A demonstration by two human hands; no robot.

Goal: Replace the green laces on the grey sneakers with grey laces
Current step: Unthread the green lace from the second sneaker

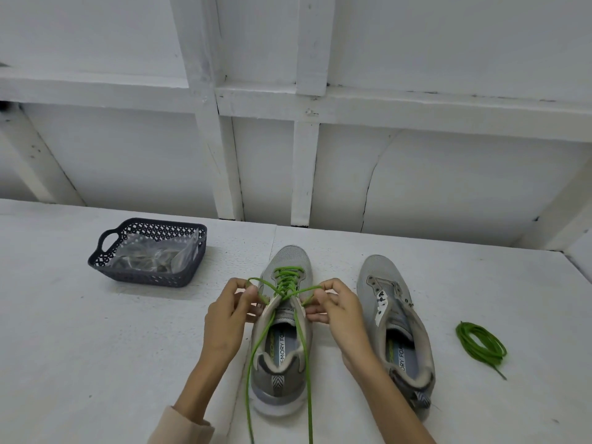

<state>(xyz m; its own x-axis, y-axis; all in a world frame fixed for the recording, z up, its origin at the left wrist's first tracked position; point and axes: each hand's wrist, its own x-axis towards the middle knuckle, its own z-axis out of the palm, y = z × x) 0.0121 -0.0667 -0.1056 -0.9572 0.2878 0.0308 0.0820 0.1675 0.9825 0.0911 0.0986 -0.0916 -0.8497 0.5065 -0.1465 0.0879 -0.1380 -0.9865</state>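
At the middle of the white counter (96,347), the green lace (285,283) is threaded through the eyelets of the laced grey sneaker (288,257). The shoe's toe points away from the person, and the lace's two free ends trail past the heel toward the near edge. The left hand (224,318) pinches a loop of the lace beside the shoe's left upper eyelets. The right hand (339,312) pinches the strand on the opposite side, fingers curled round it. The cord looks thin, light and limp, so it should slide out readily if taken close to each eyelet and drawn one crossing at a time; pulling from the far ends would likely only tighten it. Just to the right stands the unlaced grey sneaker (381,274), eyelets bare, and further right lies a coiled green lace (480,342). Far left, a dark perforated basket (105,261) holds clear plastic bags (150,257); their contents are too blurred to tell, though the grey laces may well be inside.
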